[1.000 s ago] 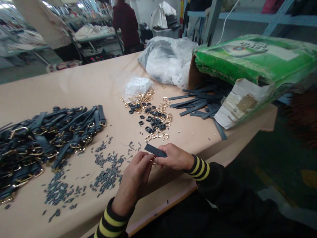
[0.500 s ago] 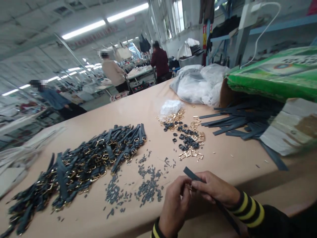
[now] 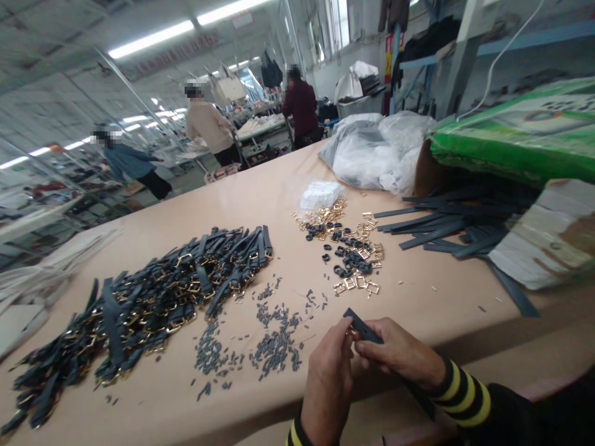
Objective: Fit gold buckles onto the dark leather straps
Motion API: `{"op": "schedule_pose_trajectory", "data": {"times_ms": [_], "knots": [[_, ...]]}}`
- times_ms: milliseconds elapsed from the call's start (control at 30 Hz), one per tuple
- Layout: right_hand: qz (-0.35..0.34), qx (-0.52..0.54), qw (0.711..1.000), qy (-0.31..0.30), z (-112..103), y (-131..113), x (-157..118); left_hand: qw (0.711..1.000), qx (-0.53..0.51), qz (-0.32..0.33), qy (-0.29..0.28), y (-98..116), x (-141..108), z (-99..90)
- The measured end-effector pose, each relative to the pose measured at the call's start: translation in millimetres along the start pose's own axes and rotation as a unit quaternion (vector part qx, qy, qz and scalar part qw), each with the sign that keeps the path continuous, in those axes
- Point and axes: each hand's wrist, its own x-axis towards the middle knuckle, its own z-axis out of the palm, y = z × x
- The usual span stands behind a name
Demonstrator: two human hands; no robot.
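Note:
Over the table's front edge, my right hand [image 3: 402, 354] grips a dark grey strap [image 3: 365, 328], its thumb pressed on the strap's upper face. One end points up and left; the long tail hangs below the hand. Close beside that end, my left hand [image 3: 329, 371] is closed in a pinch on a small gold-coloured piece, a buckle by its look, mostly hidden by fingers. Beyond the hands lie loose gold buckles [image 3: 357, 284] and small dark loops [image 3: 354, 260]. To the left are many short dark pieces [image 3: 279, 347] and a large pile of buckled straps [image 3: 181, 285].
Loose straps [image 3: 441, 226] lie at the right beneath a green box [image 3: 520, 133] and torn cardboard [image 3: 548, 241]. A clear bag of white material [image 3: 381, 152] stands at the back. Pale fabric [image 3: 41, 279] covers the left side. Several people stand beyond the table.
My left fingers have shifted up and left toward the strap's end. The strap has turned, showing more of its face. A person in the background has moved right.

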Motion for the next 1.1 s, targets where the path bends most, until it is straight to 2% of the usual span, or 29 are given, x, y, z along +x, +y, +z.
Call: {"op": "schedule_pose_trajectory", "data": {"times_ms": [133,267,367,433,533,600,667,700,800,967,1100], "knots": [[-0.019,-0.049,0.997,0.061,0,-1,-1,0.999,-0.010,-0.030,0.013,8,3,-4.4],[0.012,-0.040,0.994,0.097,-4,-5,-5,0.987,-0.115,-0.111,-0.006,19,10,-18.8],[-0.007,-0.003,0.998,0.057,-6,-6,-8,0.961,-0.207,-0.182,-0.025,19,14,-26.7],[-0.027,0.051,0.998,0.017,-8,-5,-11,0.939,-0.256,-0.230,-0.006,15,14,-28.2],[-0.036,0.104,0.994,-0.029,-11,-5,-19,0.892,-0.343,-0.295,0.022,11,13,-26.0],[-0.033,0.109,0.992,-0.055,-14,-7,-22,0.854,-0.407,-0.325,0.006,11,12,-23.1],[-0.030,0.107,0.993,-0.049,-17,-9,-24,0.821,-0.456,-0.343,-0.016,12,11,-20.7],[-0.029,0.105,0.994,-0.027,-18,-9,-24,0.810,-0.472,-0.349,-0.019,13,11,-19.9],[-0.023,0.089,0.995,0.034,-19,-9,-22,0.796,-0.493,-0.351,0.001,15,10,-19.4],[-0.032,0.057,0.997,-0.034,-14,-7,-22,0.796,-0.498,-0.344,-0.010,15,7,-15.8],[-0.047,0.015,0.998,-0.024,-5,-13,-25,0.776,-0.520,-0.350,-0.071,14,-1,-1.1]]}}
